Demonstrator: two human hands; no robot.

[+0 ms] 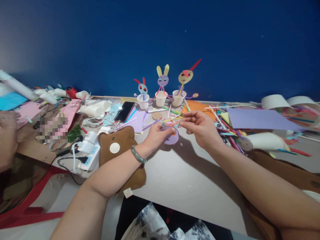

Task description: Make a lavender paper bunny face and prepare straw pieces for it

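A round purple paper face (pixel 171 136) with small drawn marks is pinched between the thumb and fingers of my left hand (pixel 158 136), just above the grey table (pixel 175 173). To its right, my right hand (pixel 200 126) has thumb and forefinger pressed together on a small pale piece (pixel 178 125) near the face's top edge. Behind the hands stand three white paper cups, each bearing a paper figure: a pale blue face (pixel 142 89), a purple face with yellow ears (pixel 163 80) and a yellow face with a red strip (pixel 185 77).
A brown bear-shaped cushion (pixel 122 146) lies beside my left forearm, near a power strip (pixel 91 156) with cables. A phone (pixel 124 111) rests behind it. Purple paper (pixel 260 119), pipe cleaners and a white cup (pixel 266 141) are at right. Another person's hand (pixel 7 136) shows far left.
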